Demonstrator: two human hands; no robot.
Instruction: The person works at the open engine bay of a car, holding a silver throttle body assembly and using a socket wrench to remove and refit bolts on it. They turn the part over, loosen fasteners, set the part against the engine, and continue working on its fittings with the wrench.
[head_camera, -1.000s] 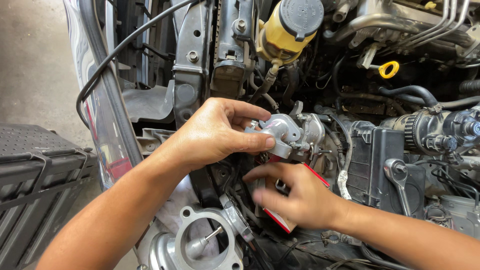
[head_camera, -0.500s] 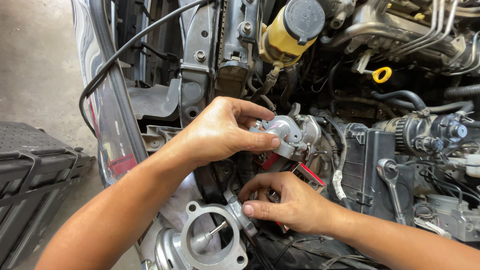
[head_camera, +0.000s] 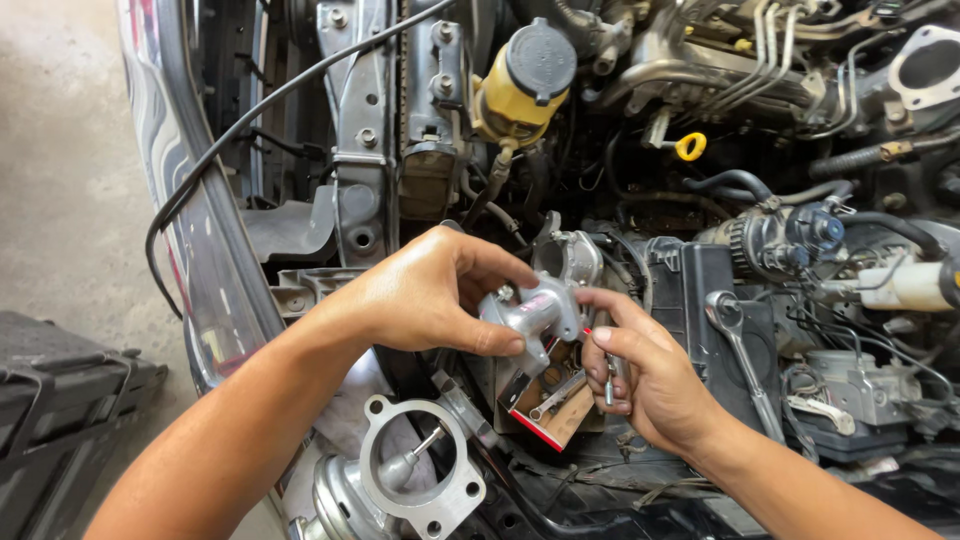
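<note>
Silver metal housing (head_camera: 535, 318), curved and flanged, pinched between both hands.

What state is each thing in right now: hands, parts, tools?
left hand: gripping the small metal housing
right hand: pinching a bolt, fingertips on the housing
yellow reservoir: cap on
throttle body: off, butterfly open
wrench: lying idle
small box: open

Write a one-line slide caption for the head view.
Over an open engine bay, left hand grips a metal housing; right hand holds a small bolt.
</note>
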